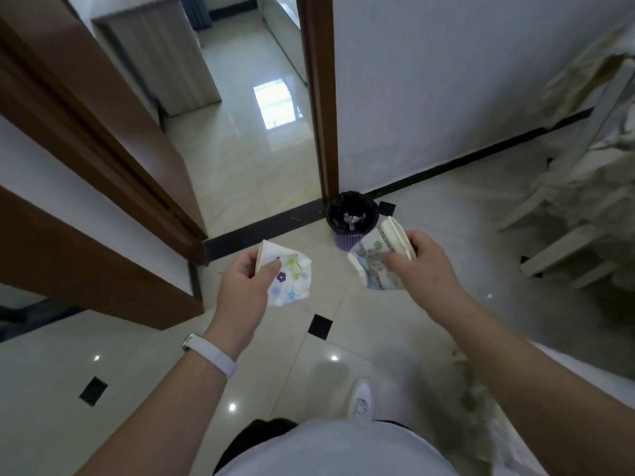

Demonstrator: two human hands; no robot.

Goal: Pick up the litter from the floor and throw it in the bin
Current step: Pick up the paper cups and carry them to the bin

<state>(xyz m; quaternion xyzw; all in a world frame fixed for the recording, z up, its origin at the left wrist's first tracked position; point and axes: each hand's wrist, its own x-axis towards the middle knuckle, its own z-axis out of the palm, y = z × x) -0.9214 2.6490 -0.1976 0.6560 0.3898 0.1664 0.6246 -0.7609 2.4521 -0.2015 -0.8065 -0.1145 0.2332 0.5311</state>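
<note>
Open floor (429, 235) before the bin (350, 219) by the doorframe (319, 97); left hand (245, 283) grips a flowered cup (292, 278), right hand (421, 261) grips flattened cups (378, 259), lying crosswise.

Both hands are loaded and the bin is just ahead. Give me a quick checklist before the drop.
1. Left hand grips the flowered paper: ok.
2. Right hand grips the crushed paper cups: ok.
3. Bin upright, mouth open, black liner in place: ok.
4. Room left in bin, only a little litter visible inside: ok.
5. Hands above the bin mouth: not ok, both are short of it.
6. More litter left on the floor: cannot tell.
</note>
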